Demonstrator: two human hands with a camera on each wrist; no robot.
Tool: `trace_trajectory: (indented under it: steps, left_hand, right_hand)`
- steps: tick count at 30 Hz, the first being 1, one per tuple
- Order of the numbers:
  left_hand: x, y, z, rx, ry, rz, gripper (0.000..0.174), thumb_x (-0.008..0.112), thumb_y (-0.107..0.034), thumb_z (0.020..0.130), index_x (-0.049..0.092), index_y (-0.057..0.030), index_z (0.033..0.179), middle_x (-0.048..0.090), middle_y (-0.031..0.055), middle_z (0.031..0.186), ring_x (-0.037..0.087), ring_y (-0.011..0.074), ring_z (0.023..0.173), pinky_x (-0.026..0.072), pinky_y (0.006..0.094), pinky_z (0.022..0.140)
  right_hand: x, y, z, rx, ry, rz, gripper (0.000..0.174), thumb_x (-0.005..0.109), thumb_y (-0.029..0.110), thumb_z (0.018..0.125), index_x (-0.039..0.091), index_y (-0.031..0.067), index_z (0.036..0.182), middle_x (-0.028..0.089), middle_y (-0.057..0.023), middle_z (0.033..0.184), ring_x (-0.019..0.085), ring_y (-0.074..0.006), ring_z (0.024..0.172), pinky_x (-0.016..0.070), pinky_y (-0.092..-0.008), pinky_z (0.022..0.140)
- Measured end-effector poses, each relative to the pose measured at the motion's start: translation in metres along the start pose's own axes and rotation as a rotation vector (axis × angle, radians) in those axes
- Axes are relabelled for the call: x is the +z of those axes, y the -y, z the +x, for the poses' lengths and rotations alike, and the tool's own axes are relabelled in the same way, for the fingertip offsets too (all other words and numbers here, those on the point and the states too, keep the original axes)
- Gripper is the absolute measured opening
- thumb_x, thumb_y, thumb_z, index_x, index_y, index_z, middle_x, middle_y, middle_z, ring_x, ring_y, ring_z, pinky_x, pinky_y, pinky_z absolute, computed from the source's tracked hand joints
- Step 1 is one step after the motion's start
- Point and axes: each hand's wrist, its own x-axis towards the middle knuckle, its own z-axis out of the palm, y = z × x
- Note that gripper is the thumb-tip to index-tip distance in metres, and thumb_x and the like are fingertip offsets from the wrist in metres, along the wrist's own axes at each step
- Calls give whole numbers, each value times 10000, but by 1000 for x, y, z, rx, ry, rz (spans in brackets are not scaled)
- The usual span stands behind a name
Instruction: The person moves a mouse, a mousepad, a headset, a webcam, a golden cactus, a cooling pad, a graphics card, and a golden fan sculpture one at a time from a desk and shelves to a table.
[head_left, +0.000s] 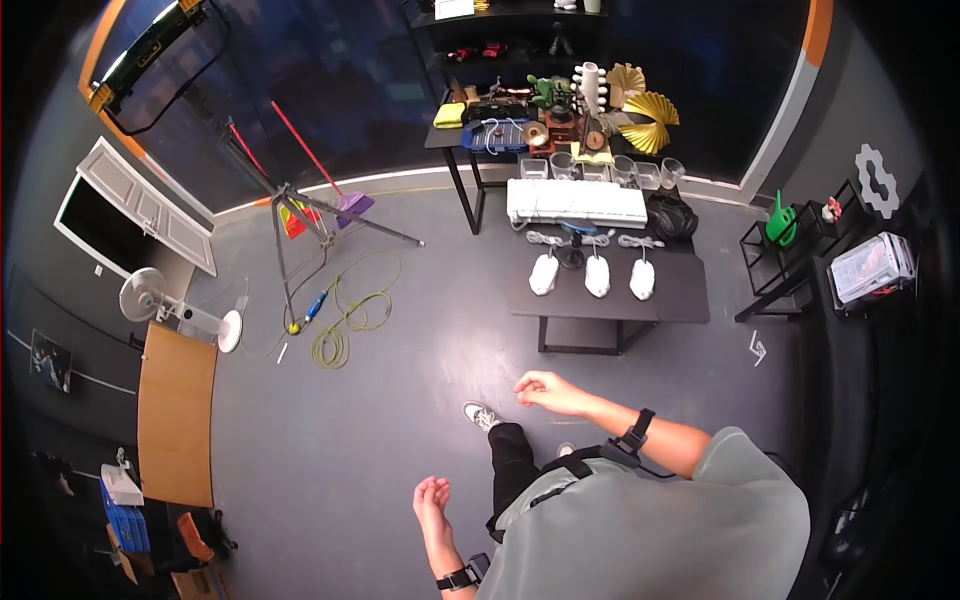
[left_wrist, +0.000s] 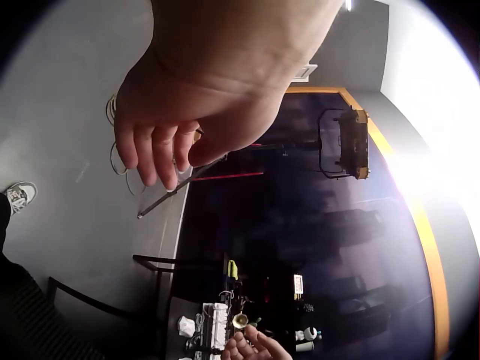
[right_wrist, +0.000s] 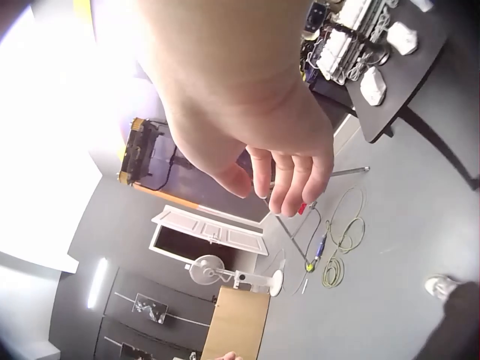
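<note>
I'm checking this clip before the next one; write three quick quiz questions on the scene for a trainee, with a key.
1. How many white mouse-shaped items lie in a row on the dark table?
2. True or false: the left hand and the right hand both hold nothing.
3. Which of these lies on the floor?
A) green watering can
B) yellow-green cable
C) white gear shape

Key: 1. Three. 2. True. 3. B.
</note>
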Motion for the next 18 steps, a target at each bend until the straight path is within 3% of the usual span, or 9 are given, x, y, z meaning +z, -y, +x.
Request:
trace_trajectory:
  steps: [3,6,8,13,18]
  left_hand:
    - [16,-28,63,-43,17,23,186,517,-182,908,553,-58,1042,647,74,936,613,147,870,456,260,764]
    - [36,-81,136,-40,74,75,187,528,-196,907,556,-61,1033,649,69,924,611,154,877,451,273,769]
    - [54,-116,184,-20,192,183,200,545,-221,906,561,-61,1024,649,66,926,611,159,881,446,280,775]
    - [116,-219,290,239,510,440,220,541,-225,914,556,-32,1018,635,72,931,571,140,901,441,287,812]
    - [169,-297,340,333,617,527,190,528,-202,910,557,-59,1032,642,50,928,574,116,880,407,252,785]
  right_hand:
    - [-24,-3,42,41,-80,136,202,573,126,866,563,-7,1018,630,-77,873,605,-138,833,478,-281,766]
    - [-34,28,77,124,-226,208,185,577,107,846,577,5,1001,619,-73,851,598,-138,793,485,-263,729]
    - [-40,37,100,201,-360,201,162,558,113,853,578,27,988,620,-60,862,597,-133,794,475,-251,714]
    - [-47,51,177,178,-486,300,171,527,151,874,564,55,1010,619,-50,881,594,-125,822,459,-249,735]
    - [-51,71,261,153,-507,398,179,514,160,877,560,57,1016,608,-50,895,589,-130,835,460,-257,736]
